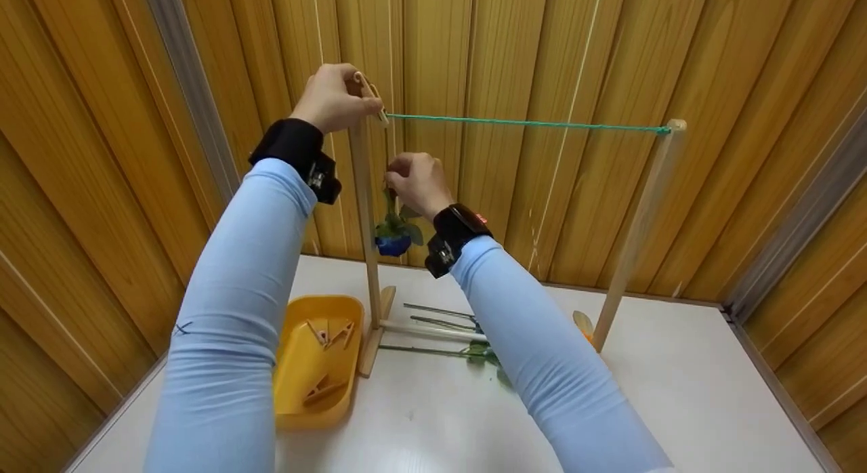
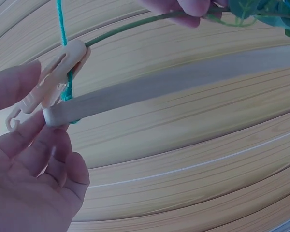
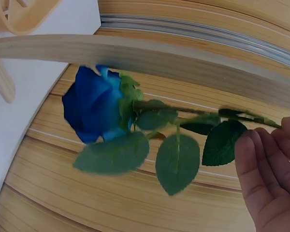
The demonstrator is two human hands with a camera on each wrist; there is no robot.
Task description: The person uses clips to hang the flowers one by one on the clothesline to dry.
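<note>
Near the top of the left wooden post (image 1: 364, 222), my left hand (image 1: 332, 100) pinches a wooden clothespin (image 1: 370, 95) between thumb and fingers. The clothespin's tip sits at the green cord (image 1: 528, 123), and the end of a green stem (image 2: 130, 27) meets that tip in the left wrist view. My right hand (image 1: 423, 185) pinches the same stem lower down. From it a blue rose (image 3: 94, 104) hangs head down, its leaves (image 3: 178, 164) beside my fingers. Part of the stem is hidden behind the right fingers.
A yellow tray (image 1: 315, 419) with several clothespins (image 1: 323, 334) stands left of the post's foot. More stems (image 1: 420, 351) with leaves lie on the white table (image 1: 420, 425), partly behind my right sleeve. An orange flower (image 1: 587, 333) shows by the right post (image 1: 633, 249).
</note>
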